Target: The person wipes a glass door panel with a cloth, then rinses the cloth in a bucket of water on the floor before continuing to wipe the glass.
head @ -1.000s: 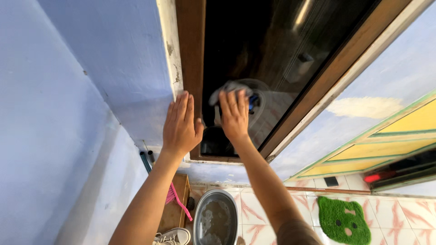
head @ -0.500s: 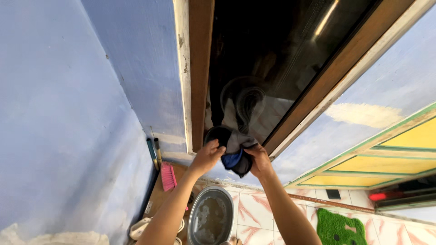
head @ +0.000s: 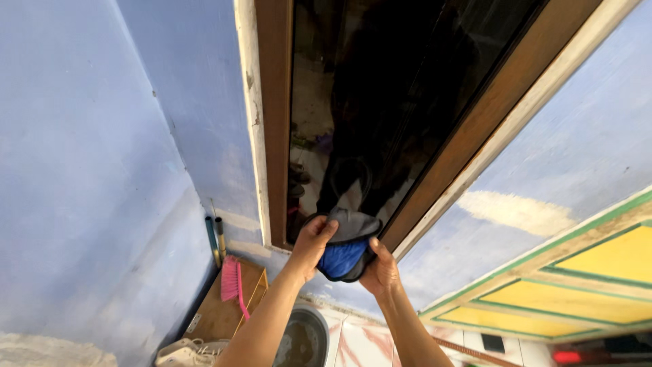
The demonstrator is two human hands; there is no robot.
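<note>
Left hand (head: 311,246): grasping the cloth's left edge.
Right hand (head: 380,270): gripping the cloth from below.
Cloth (head: 345,253): grey and blue, bunched between both hands, at the dark window pane's (head: 380,102) lower edge.
Basin (head: 302,340): directly below.

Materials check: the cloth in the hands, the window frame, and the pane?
Cloth: soft fabric, grey outside and blue inside; it folds and bunches between both hands, left hand, right hand. Frame: looks like brown wood, matte finish; could be painted. Pane: dark glass, glossy; it mirrors the room and the cloth.
</note>
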